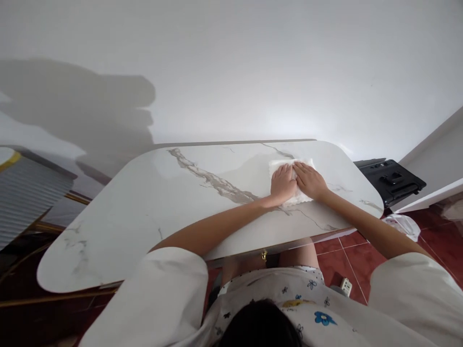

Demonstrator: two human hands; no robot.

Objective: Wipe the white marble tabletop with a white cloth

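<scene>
A white cloth [298,196] with a scalloped edge lies spread on the marble-patterned white tabletop [119,217], right of its middle. My left hand [283,184] presses on the left part of the cloth, palm down, fingers stretched forward. Beside it, my right hand [309,180] lies flat over the right part, its fingers pointing left and forward. The hands touch or nearly touch at the fingers. Both cover much of the cloth, and the undersides of the hands are hidden.
A white wall [231,72] rises behind the table. At the right stands a black case [392,180], with a white plastic bag [403,225] on the red tiled floor [347,258]. A power strip [346,287] lies below. Left is a ribbed grey cabinet [32,197]. A gold knob [264,255] juts from the table's front.
</scene>
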